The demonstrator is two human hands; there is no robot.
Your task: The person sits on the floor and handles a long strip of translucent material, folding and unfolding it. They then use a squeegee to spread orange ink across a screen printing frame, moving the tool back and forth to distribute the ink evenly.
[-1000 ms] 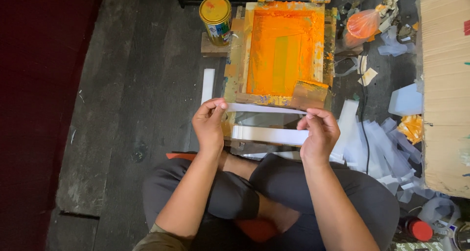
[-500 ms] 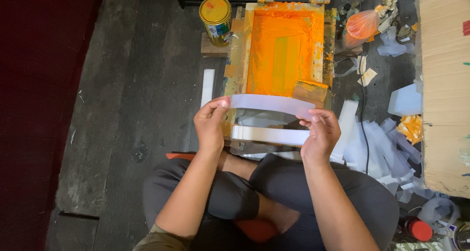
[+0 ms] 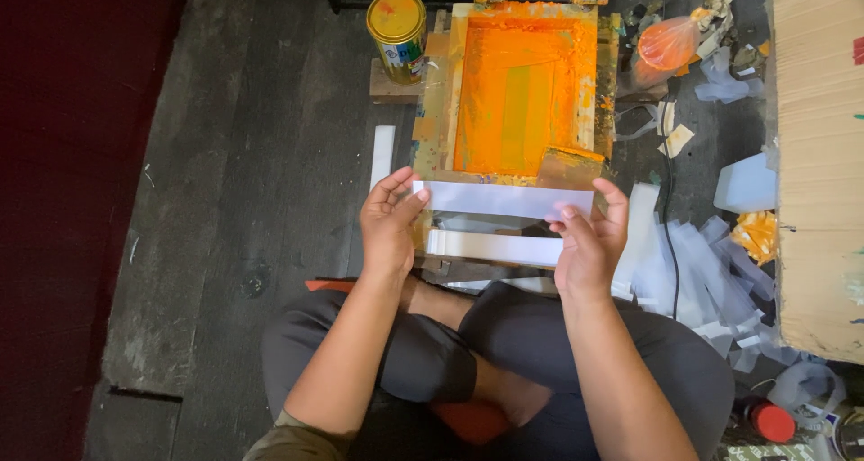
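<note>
Both hands are up in front of the person, and they've got a white strip point(image 3: 504, 199) stretched flat between them. The left hand point(image 3: 389, 223) pinches the strip's left end with fingers closed on it; the right hand point(image 3: 589, 241) grips the right end the same way. Held at the two ends like that, the strip stays taut and level, hanging just above the near edge of the frame point(image 3: 517, 92).

Directly below it, a second white strip point(image 3: 493, 246) lies flat on the near side of the frame's base, lined up parallel, as if squared to that edge.

The frame itself sits on the floor point(image 3: 252, 155), and its inside is thick with orange ink, a paler band running down the middle. To the far left of it stands a paint can point(image 3: 397, 27), yellow lid on, contents hidden.

Over on the right, a heap of cut strips point(image 3: 693, 272) spreads across the floor, close to the right hand's reach. Beyond that lies a sheet of cardboard point(image 3: 819, 155), and far right sits an orange plastic bag point(image 3: 668, 45), tied and full.
</note>
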